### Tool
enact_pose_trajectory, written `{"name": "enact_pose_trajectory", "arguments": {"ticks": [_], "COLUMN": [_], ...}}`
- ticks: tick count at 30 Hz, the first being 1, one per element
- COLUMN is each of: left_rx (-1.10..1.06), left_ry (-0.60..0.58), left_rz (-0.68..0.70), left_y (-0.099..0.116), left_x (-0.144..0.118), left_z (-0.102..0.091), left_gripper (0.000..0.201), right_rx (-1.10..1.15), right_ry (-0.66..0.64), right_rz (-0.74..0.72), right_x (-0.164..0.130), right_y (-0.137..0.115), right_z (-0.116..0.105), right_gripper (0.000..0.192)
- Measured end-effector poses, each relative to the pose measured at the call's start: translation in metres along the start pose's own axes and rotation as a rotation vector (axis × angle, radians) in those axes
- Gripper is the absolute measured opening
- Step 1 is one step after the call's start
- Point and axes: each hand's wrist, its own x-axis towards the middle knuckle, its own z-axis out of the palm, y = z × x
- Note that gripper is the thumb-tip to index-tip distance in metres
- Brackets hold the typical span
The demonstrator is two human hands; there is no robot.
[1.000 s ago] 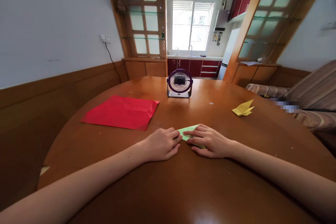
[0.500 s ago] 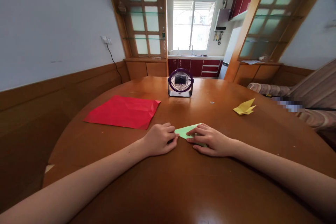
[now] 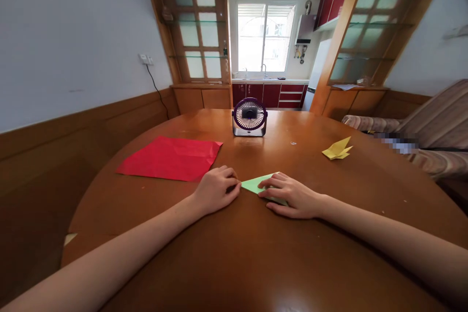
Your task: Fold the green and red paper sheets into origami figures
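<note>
Green paper (image 3: 253,184) (one), two hands (image 3: 216,190) (image 3: 292,197)

On our counter (image 3: 256,263), we have the paper (image 3: 252,184) under our right grip (image 3: 288,197), our left grip (image 3: 217,190) at its nine o'clock tip; from it the sheet (image 3: 170,158) lies at ten, the fan (image 3: 249,116) at twelve, the paper figure (image 3: 338,149) at two
</note>
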Motion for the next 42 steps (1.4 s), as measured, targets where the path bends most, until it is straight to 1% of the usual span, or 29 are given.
{"name": "enact_pose_trajectory", "arguments": {"ticks": [4, 7, 11, 13, 15, 19, 22, 25, 27, 29, 31, 34, 38, 40, 42], "left_rx": [-0.009, 0.046, 0.13, 0.145, 0.143, 0.105, 0.105, 0.052, -0.006, -0.064, -0.116, -0.167, -0.392, -0.486, -0.525], "left_ry": [-0.026, -0.063, -0.119, -0.133, -0.12, -0.062, -0.08, -0.125, -0.149, -0.17, -0.194, -0.247, -0.339, -0.372, -0.36], "left_rz": [0.081, 0.117, 0.176, 0.184, 0.141, -0.049, -0.163, -0.197, -0.206, -0.228, -0.26, -0.322, -0.45, -0.467, -0.466], "left_y": [0.003, 0.006, 0.008, 0.009, 0.01, 0.008, 0.007, 0.007, 0.007, 0.007, 0.005, -0.002, -0.015, -0.02, -0.022], "left_x": [0.0, 0.0, -0.001, -0.002, -0.001, 0.003, 0.005, 0.006, 0.006, 0.008, 0.01, 0.016, 0.025, 0.03, 0.033], "left_z": [0.003, 0.003, -0.002, -0.003, -0.001, 0.006, 0.009, 0.009, 0.008, 0.005, 0.003, 0.002, 0.006, 0.009, 0.011], "left_gripper": [0.026, 0.029, 0.03, 0.03, 0.03, 0.028, 0.025, 0.021, 0.016, 0.012, 0.009, 0.009, 0.015, 0.015, 0.015], "right_rx": [-0.052, -0.073, -0.092, -0.098, -0.094, -0.008, 0.067, 0.11, 0.149, 0.194, 0.235, 0.262, 0.257, 0.263, 0.269], "right_ry": [-0.063, -0.09, -0.114, -0.124, -0.119, -0.056, 0.012, 0.099, 0.156, 0.184, 0.176, 0.128, 0.084, 0.117, 0.209], "right_rz": [-0.003, 0.005, -0.027, -0.027, -0.017, 0.015, 0.035, 0.049, 0.096, 0.159, 0.216, 0.285, 0.33, 0.321, 0.313], "right_x": [0.001, 0.005, 0.008, 0.008, 0.006, 0.001, 0.0, 0.001, 0.003, 0.003, 0.004, 0.004, 0.008, 0.011, 0.014], "right_y": [-0.001, -0.002, -0.004, -0.005, -0.004, -0.001, 0.002, 0.004, 0.006, 0.01, 0.014, 0.02, 0.028, 0.031, 0.035], "right_z": [-0.001, -0.003, -0.007, -0.008, -0.007, -0.002, 0.001, 0.004, 0.007, 0.009, 0.009, 0.007, 0.0, -0.004, -0.007], "right_gripper": [0.028, 0.027, 0.025, 0.025, 0.026, 0.026, 0.024, 0.022, 0.019, 0.017, 0.024, 0.042, 0.066, 0.077, 0.084]}}
